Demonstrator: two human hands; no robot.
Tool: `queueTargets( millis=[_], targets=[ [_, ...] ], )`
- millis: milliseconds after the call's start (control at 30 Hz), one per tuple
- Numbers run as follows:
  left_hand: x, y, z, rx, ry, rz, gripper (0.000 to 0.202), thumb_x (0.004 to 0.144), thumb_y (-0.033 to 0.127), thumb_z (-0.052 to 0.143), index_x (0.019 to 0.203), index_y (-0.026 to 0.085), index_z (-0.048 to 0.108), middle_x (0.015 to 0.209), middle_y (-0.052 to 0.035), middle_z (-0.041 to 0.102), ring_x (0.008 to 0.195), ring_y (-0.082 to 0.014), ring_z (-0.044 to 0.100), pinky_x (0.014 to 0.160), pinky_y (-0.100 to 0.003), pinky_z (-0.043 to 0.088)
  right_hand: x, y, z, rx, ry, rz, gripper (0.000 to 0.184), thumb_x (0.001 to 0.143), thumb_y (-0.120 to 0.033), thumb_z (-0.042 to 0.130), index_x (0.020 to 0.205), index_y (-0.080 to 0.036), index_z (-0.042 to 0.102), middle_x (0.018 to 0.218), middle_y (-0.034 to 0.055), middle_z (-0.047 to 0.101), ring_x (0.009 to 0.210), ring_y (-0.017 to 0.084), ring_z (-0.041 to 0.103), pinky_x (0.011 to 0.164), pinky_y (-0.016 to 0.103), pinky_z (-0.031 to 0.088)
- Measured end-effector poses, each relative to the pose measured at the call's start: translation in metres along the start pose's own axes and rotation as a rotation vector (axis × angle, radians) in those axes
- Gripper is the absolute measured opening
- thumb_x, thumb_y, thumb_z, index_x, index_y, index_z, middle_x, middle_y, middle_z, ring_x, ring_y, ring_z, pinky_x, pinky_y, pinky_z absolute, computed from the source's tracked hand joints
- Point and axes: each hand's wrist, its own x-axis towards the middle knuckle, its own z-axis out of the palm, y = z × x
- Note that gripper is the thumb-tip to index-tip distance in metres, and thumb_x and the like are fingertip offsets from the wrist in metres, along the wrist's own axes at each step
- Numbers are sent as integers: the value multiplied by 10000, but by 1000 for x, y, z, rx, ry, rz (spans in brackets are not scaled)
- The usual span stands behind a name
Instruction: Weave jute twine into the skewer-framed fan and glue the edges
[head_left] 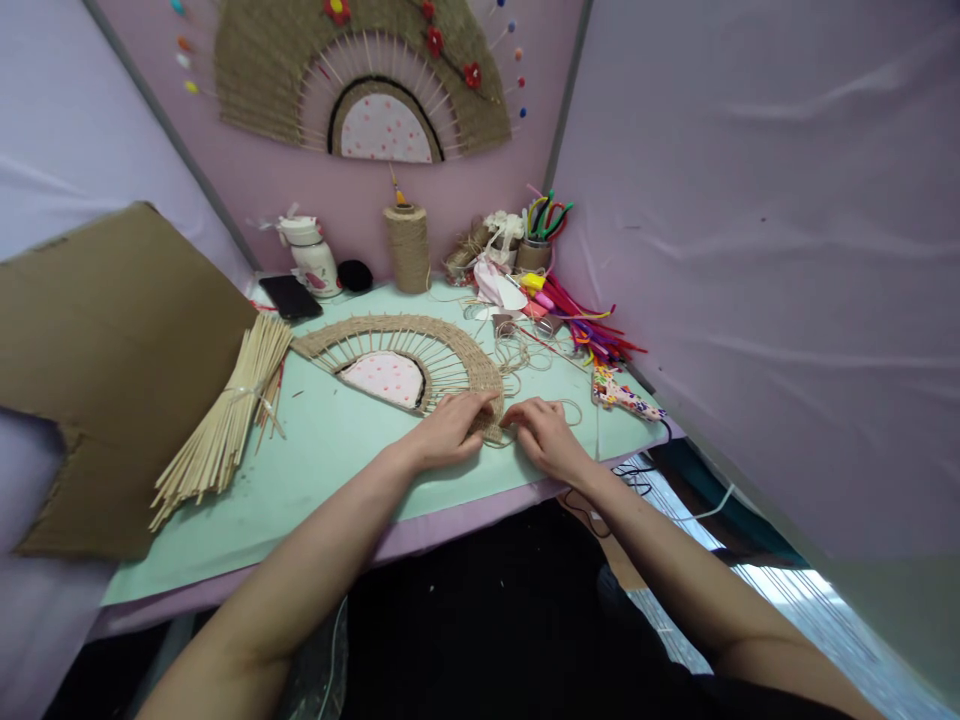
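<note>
My left hand (450, 430): palm down, fingers half curled, resting on the near right end of the half-round fan (405, 345); the fingertips press on its woven edge, and I cannot tell whether they pinch anything.
My right hand (547, 435): palm down just beside the left, fingers bent, tips at the same corner of the fan; I cannot tell whether a strand sits between them.
Half-round fan: flat on the mint table mat (337, 480), in front of me; a woven twine band runs over spread sticks, with a pink dotted half-circle at its centre.
Loose twine (525, 360): loops lie on the mat by the fan's right end, close to my right hand.
Stick bundle (225, 410): lies on the mat left of the fan, apart from it.
Cardboard sheet (112, 370): leans at the far left, behind the sticks.
Twine spool (407, 248): upright at the back wall.
Glue gun (622, 395): at the mat's right edge, near my right hand.
Pipe cleaners (592, 335): piled behind the glue gun.
Finished fan (360, 80): hangs on the pink wall.
</note>
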Motion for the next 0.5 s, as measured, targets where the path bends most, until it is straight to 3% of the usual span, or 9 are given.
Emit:
queueTargets(
  millis=[167, 300, 500],
  targets=[
    [0, 1, -1, 14, 3, -3, 650, 792, 179, 485, 1433, 164, 376, 1248, -131, 623, 1171, -285, 553, 1029, -480, 388, 1, 1, -1, -39, 68, 13, 229, 862, -110, 433, 968, -214, 607, 994, 55, 704, 967, 216, 598, 899, 399, 317],
    [0, 1, -1, 12, -2, 0, 641, 795, 180, 487, 1428, 166, 384, 1267, -132, 617, 1176, -284, 556, 1033, -477, 387, 1, 2, -1, -12, -2, -21, 229, 876, -115, 429, 966, -219, 611, 979, 40, 713, 960, 208, 613, 887, 387, 325],
    [-2, -1, -1, 44, 60, 48, 591, 791, 170, 484, 1379, 148, 438, 1261, -138, 624, 1174, -279, 557, 1033, -465, 389, 1, 9, -2, -24, 225, 43, 218, 902, -152, 423, 1008, -217, 603, 1000, 55, 712, 999, 222, 613, 909, 396, 336]
  ],
)
